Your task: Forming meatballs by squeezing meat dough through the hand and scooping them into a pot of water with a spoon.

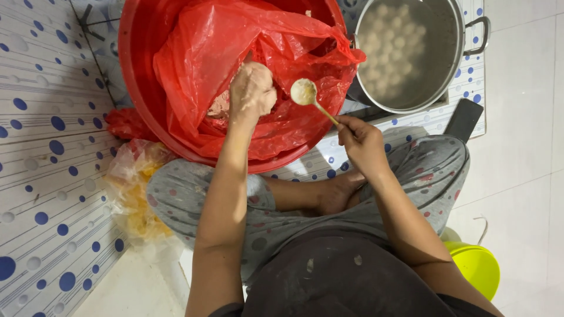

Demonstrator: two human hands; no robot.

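The pale paste (218, 107) you are working lies inside the red plastic bag (205, 53) that lines the big red basin (136, 70), and that basin sits on the floor just in front of your crossed legs. Your left hand (251, 91) is down in the bag with its fingers closed into a fist around a lump of the paste, knuckles up. Your right hand (361, 141) is over the basin's near rim, its fingers pinched together on the thin handle of a spoon (305, 93); the spoon's round bowl is coated with paste and hangs just to the right of your left fist, close but not touching it. Beyond the basin, up and to the right, stands a steel pot (411, 53) of cloudy water with many pale round balls (388, 41) lying in it. A dark flat phone-like thing (464, 119) lies beside your right knee. A crumpled clear bag (135, 188) with yellow contents sits by your left knee on the dotted mat (41, 176), and a lime-green container (479, 267) shows at your right hip
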